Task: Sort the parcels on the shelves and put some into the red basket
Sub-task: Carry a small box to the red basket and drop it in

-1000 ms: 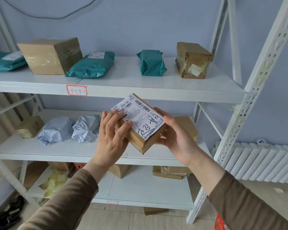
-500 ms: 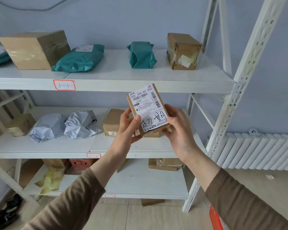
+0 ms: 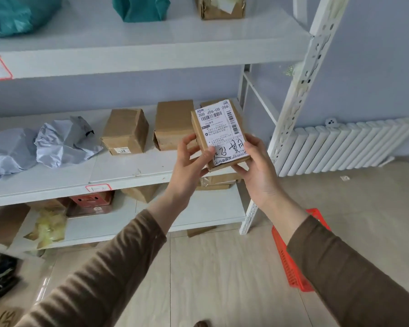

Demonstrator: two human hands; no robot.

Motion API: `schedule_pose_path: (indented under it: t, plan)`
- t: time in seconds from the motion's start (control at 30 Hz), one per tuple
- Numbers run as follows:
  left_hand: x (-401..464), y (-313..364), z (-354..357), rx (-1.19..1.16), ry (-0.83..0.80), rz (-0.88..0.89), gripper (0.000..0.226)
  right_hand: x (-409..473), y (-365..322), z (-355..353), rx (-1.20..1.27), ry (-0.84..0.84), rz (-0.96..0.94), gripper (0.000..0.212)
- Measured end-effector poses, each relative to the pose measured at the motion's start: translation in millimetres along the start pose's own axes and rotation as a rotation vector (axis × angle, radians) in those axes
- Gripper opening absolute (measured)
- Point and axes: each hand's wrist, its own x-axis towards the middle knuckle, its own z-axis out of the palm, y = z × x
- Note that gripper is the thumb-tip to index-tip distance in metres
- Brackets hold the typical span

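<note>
Since half a second earlier the view had dipped, so the top shelf (image 3: 151,50) slid up to the frame's edge and the red basket (image 3: 293,263) showed way more on the floor at the right. Meanwhile the small brown parcel (image 3: 219,135) had stayed up in front of the middle shelf (image 3: 128,168), tilted with its white label facing the camera.

Left hand (image 3: 189,161) had its grip on the parcel's lower left edge, thumb on the label and fingers curled behind. Right hand (image 3: 257,171) cupped the lower right corner from below, thumb resting on the label edge. So both grips were holding the parcel, off the shelf, in the air.

On the middle shelf behind sat two cardboard boxes (image 3: 125,131), close together but not touching as far as I could tell, and two crumpled grey mailer bags (image 3: 64,140) further left, touching each other. Teal bags (image 3: 139,8) and a taped box (image 3: 222,8) were on the top shelf. A white radiator (image 3: 345,147) leaned along the far wall at right.
</note>
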Motion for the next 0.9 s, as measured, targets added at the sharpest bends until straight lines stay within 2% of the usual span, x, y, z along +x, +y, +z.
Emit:
schedule_pose_path:
  t: [0.2, 0.43, 0.6, 0.7, 0.9]
  plan:
    - [8.4, -44.7, 46.3, 0.021, -0.061, -0.091, 0.053, -5.5, 18.2, -61.9, 0.035, 0.143, 0.054, 0.016]
    - [-4.6, -90.6, 136.0, 0.029, -0.124, -0.174, 0.051, -24.5, 16.2, -161.9, 0.054, 0.262, 0.102, 0.028]
    - [-22.3, -134.3, 216.5, 0.033, -0.069, -0.207, 0.056, -38.2, 8.6, -253.7, 0.041, 0.258, 0.163, 0.021]
    - [-37.1, -164.6, 260.1, 0.026, -0.013, -0.243, 0.055, -44.0, 8.0, -304.3, 0.004, 0.228, 0.209, 0.028]
    - [-51.7, -215.2, 318.5, -0.035, 0.039, -0.362, 0.058, -44.7, 23.8, -379.8, -0.015, 0.215, 0.315, 0.02]
